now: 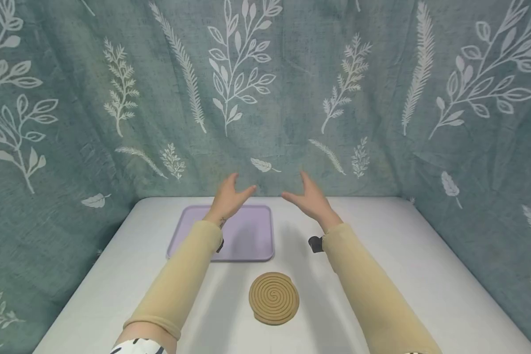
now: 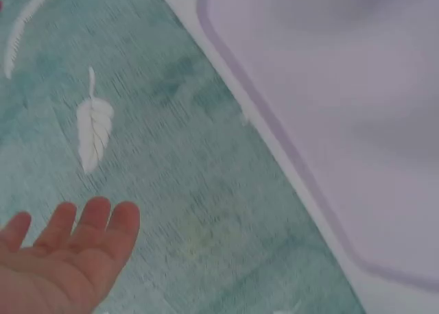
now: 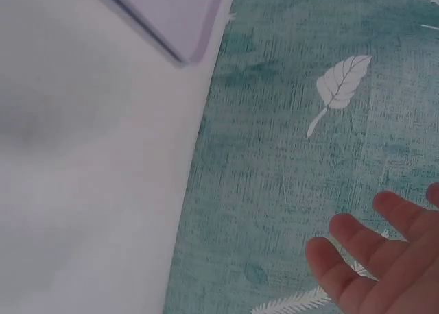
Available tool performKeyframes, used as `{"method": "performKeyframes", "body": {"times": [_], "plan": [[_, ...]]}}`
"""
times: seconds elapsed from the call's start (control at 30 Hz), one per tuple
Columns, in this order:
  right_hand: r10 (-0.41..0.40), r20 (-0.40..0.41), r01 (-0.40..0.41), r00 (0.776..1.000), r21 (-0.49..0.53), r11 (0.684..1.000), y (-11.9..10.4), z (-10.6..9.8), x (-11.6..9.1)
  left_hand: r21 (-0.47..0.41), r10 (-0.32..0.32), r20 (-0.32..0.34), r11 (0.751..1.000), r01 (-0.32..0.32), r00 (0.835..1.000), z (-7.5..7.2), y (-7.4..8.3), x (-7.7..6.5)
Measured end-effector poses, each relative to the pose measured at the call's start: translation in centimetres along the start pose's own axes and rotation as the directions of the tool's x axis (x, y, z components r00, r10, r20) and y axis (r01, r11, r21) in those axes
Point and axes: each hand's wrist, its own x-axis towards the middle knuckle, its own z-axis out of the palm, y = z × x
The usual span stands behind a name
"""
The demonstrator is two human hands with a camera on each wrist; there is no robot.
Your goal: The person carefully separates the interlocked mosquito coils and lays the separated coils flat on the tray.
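Note:
Both arms reach forward over the table in the head view. My left hand [image 1: 230,197] is raised above the far part of a lilac tray [image 1: 260,236], thumb spread from the fingers, holding nothing. To the right of the tray, my right hand [image 1: 311,199] is held up in a mirrored pose, also with nothing in it. Loosely extended fingers [image 2: 92,225] show in the left wrist view, and the right fingers [image 3: 357,245] look alike in the right wrist view. Nearer the body, between the forearms, a tan spiral coil [image 1: 274,298] lies flat on the table.
The white table [image 1: 380,255] has rounded far corners. Green-blue fabric with white leaf prints [image 1: 287,98] hangs behind it and along both sides. Dark wrist-camera mounts [image 1: 316,244] stick out at the sleeve cuffs. Shadows of the arms fall across the table.

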Motion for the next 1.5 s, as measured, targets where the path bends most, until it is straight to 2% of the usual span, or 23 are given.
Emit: {"method": "performKeyframes", "body": {"times": [0.17, 0.4, 0.67, 0.8, 1.03, 1.23, 1.5], "plan": [[0.032, -0.007, -0.031, 0.999, 0.108, 0.994, 0.5, 0.8, -1.5, -0.075, -0.019, -0.028, 0.997, 0.017, 0.999, 0.8, -0.4, -2.0], [0.058, -0.018, -0.053, 0.998, 0.188, 0.981, 1.1, 2.2, -3.4, -0.183, -0.059, -0.062, 0.982, 0.047, 0.996, 1.5, -0.8, -4.3], [0.079, -0.044, -0.066, 0.996, 0.236, 0.969, 1.8, 3.7, -5.4, -0.207, -0.067, -0.151, 0.978, 0.035, 0.986, 1.9, -1.4, -6.2], [0.088, -0.055, -0.072, 0.995, 0.251, 0.965, 2.2, 4.3, -6.3, -0.213, -0.066, -0.162, 0.977, 0.03, 0.985, 2.3, -1.7, -7.5], [0.123, -0.048, -0.105, 0.991, 0.279, 0.954, 3.0, 5.8, -8.5, -0.211, -0.075, -0.136, 0.977, 0.045, 0.988, 3.8, -2.7, -9.9], [0.166, -0.034, -0.15, 0.986, 0.286, 0.947, 3.7, 7.3, -10.0, -0.146, -0.122, -0.092, 0.983, 0.107, 0.988, 5.2, -3.4, -11.8], [0.24, 0.008, -0.239, 0.971, 0.16, 0.958, 4.4, 9.0, -12.2, -0.059, -0.225, 0.009, 0.973, 0.225, 0.974, 6.1, -4.1, -13.8]]}}
